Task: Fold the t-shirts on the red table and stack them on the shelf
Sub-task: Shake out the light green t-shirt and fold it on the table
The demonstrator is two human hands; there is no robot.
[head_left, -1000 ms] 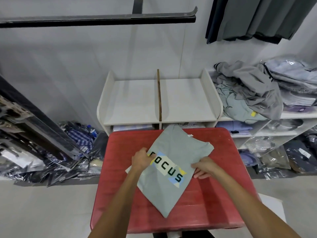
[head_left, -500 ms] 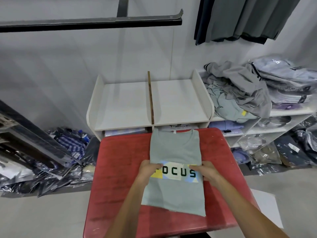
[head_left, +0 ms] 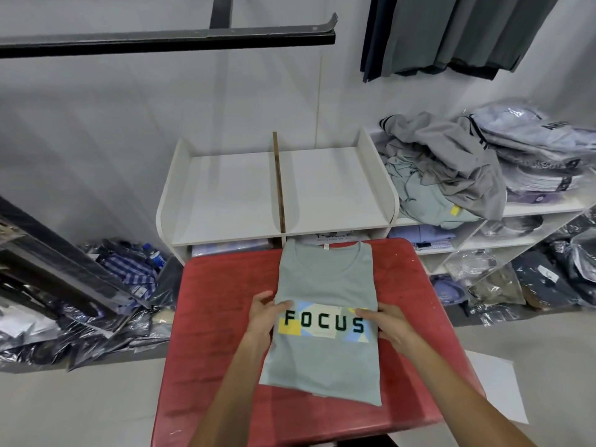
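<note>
On the red worktop (head_left: 209, 317), one folded grey t-shirt (head_left: 325, 356), two hands, left hand (head_left: 263, 321) and right hand (head_left: 392, 324), each grip pinching a side edge at the print.

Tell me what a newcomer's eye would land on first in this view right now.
The grey-green t-shirt with its bold FOCUS print, lying sleeves-folded on the red table, with the left hand and right hand at its side edges. Next, the white shelf behind the table with bare top bays, and the heap of unfolded grey clothes on the shelving to the right.
</note>
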